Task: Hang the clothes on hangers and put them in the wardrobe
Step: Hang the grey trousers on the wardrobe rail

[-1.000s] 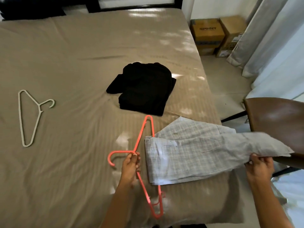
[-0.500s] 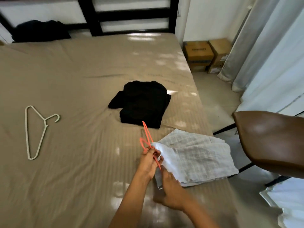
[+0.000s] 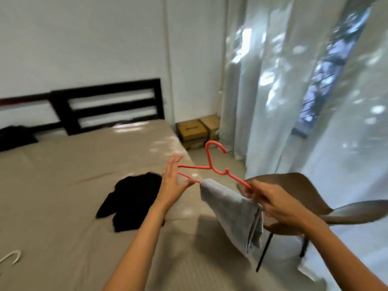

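**Folded pale grey fabric garment** (image 3: 231, 208): is hanging doubled over the lower bar of the hanger, up in the air above the near right part of the bed. Its loose end is drooping down and to the right, toward the mattress edge.

**Coral-orange plastic clothes hanger** (image 3: 210, 162): is being held aloft between both hands, hook pointing upward, frame tilting down toward the right.

**Right hand** (image 3: 275, 204): is gripping the right end of the hanger, fingers curled round it and lying against the garment's upper right edge.

**Left hand** (image 3: 171, 183): is standing open at the hanger's left end, fingers straight and spread upward, thumb reaching to the lower bar just beside the garment's left edge. Blur is hiding whether the thumb is pressing the bar.

**Wide bed in a beige striped sheet** (image 3: 63, 185): is lying below and to the left of the hands.

**Crumpled black cloth garment** (image 3: 134, 200): is lying on the sheet, partly behind the left forearm.

**White plastic hanger** (image 3: 11, 257): is lying on the sheet at the lower left edge of view, only its hook showing.

**Black slatted headboard** (image 3: 113, 106): is standing against the white wall.

**Two brown cardboard boxes** (image 3: 195, 131): are sitting on the floor in the corner beyond the bed.

**Brown moulded chair on thin black legs** (image 3: 304, 196): is standing beside the bed, behind the right hand.

**Sheer white curtains** (image 3: 273, 80): are hanging along the right side.
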Available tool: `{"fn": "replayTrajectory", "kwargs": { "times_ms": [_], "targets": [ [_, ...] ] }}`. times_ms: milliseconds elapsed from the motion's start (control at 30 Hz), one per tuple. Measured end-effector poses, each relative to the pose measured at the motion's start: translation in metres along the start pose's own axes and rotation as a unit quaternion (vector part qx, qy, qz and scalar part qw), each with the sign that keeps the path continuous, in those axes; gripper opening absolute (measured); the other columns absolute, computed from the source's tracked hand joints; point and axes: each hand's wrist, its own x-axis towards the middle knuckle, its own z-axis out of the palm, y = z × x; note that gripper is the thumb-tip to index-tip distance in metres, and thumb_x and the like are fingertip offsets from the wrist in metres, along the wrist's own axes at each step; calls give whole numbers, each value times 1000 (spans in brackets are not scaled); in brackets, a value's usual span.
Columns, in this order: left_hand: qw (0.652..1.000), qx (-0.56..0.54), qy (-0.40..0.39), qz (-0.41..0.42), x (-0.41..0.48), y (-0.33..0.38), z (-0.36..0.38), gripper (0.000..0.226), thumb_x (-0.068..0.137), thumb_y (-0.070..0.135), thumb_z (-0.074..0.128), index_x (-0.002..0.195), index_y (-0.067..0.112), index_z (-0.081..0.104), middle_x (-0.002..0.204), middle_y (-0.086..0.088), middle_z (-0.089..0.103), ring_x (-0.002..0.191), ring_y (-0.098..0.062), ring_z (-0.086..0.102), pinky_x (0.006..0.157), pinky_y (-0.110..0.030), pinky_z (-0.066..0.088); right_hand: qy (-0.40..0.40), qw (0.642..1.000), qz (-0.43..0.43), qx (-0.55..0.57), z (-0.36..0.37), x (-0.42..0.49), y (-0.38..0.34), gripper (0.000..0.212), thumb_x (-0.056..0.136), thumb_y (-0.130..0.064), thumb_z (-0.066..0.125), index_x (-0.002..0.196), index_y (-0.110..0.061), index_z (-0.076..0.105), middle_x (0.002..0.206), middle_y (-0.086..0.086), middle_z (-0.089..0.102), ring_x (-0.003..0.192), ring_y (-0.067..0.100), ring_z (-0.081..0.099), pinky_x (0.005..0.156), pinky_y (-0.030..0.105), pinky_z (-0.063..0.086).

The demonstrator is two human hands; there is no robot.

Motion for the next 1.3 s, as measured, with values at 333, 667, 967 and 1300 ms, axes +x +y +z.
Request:
{"fn": "replayTrajectory", "kwargs": {
  "times_ms": [333,667,967,1300],
  "targets": [
    [951,26,-22,307,80,247,58,27,93,40,36,75,27,52,63,18,47,65,-12,49,61,-28,35,259,960,78,-76,-183,-133,31,19,89,-17,64,95,-34,56,82,-21,67,66,-3,66,61,21,53],
    [879,-123,-15,460,50,427,142,23,94,11,52,74,20,56,59,10,54,52,-8,49,54,-30,38,448,793,188,-367,-257,-294,-7,33,91,-50,47,96,-22,63,79,-12,63,65,4,57,58,5,38],
    [775,-263,-166,550,-81,594,240,20,95,13,48,78,15,57,58,10,48,54,-12,47,59,-30,38,475,555,364,-578,-261,-469,-84,32,95,-37,46,93,-15,68,77,-1,65,55,19,60,45,30,49],
    [606,-409,-338,592,-334,800,331,27,99,20,41,76,15,54,56,1,47,57,-21,45,52,-23,30,334,353,553,-677,-255,-678,-197,42,93,-32,45,131,-20,56,70,-3,62,46,17,54,37,31,45]
  ]
}}
